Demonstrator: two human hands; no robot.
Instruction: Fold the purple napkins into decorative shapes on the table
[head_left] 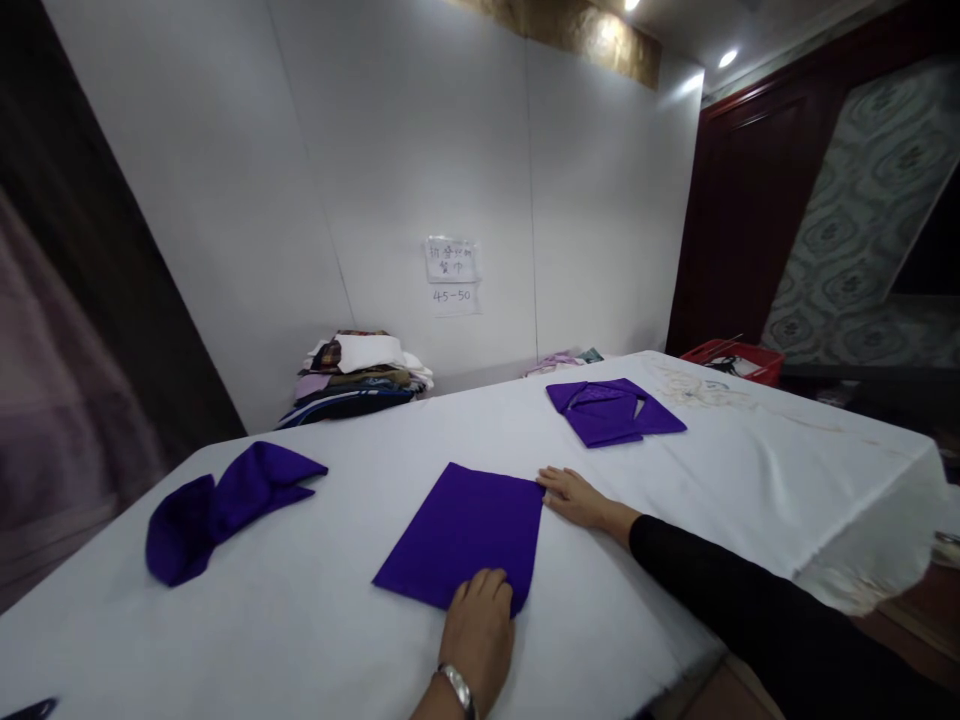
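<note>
A purple cloth napkin (469,535), folded into a four-sided shape, lies flat on the white-covered table in front of me. My left hand (480,625), with a silver bracelet at the wrist, is at the napkin's near right corner. Its fingers are bent together over the edge there; the thumb is hidden. On the far right corner rest the fingertips of my right hand (574,497), palm down with fingers stretched out. Farther back to the right lies a folded purple napkin (611,412) with an opening in its middle. At the left is a shaped purple napkin (225,510), rolled and pointed.
The white tablecloth (337,630) covers the table. Beyond its far edge sits a stack of folded clothes (356,375) against the wall. Loose pale strings (705,392) lie at the far right, near a red basket (739,360). A dark object (30,710) shows at bottom left.
</note>
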